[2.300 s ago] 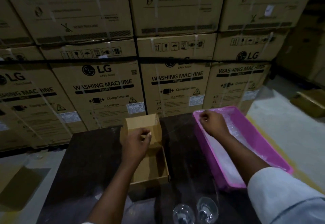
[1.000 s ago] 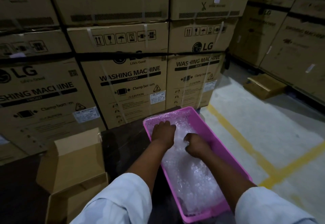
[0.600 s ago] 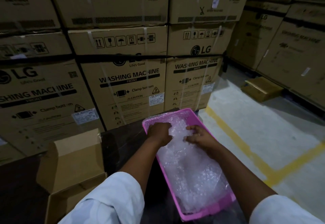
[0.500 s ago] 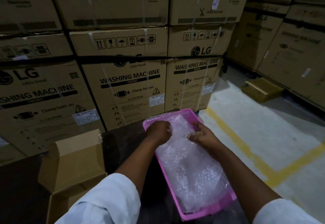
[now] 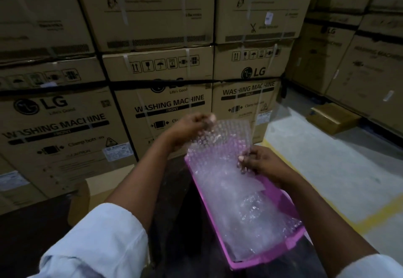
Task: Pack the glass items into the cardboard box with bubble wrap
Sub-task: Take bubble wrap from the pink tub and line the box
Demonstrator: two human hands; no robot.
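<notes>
A clear sheet of bubble wrap is lifted out of the pink plastic tray. My left hand pinches the sheet's top left corner, raised above the tray. My right hand grips its right edge lower down. More bubble wrap lies in the tray. The open cardboard box shows only in part behind my left arm, at the left on the dark table. No glass items are in view.
Stacked washing machine cartons form a wall just behind the table. To the right is a concrete floor with a yellow line and a small brown box lying on it.
Both hands took hold of the top sheet of bubble wrap and raised it out of the tray; my left hand rose highest. The view shifted slightly.
</notes>
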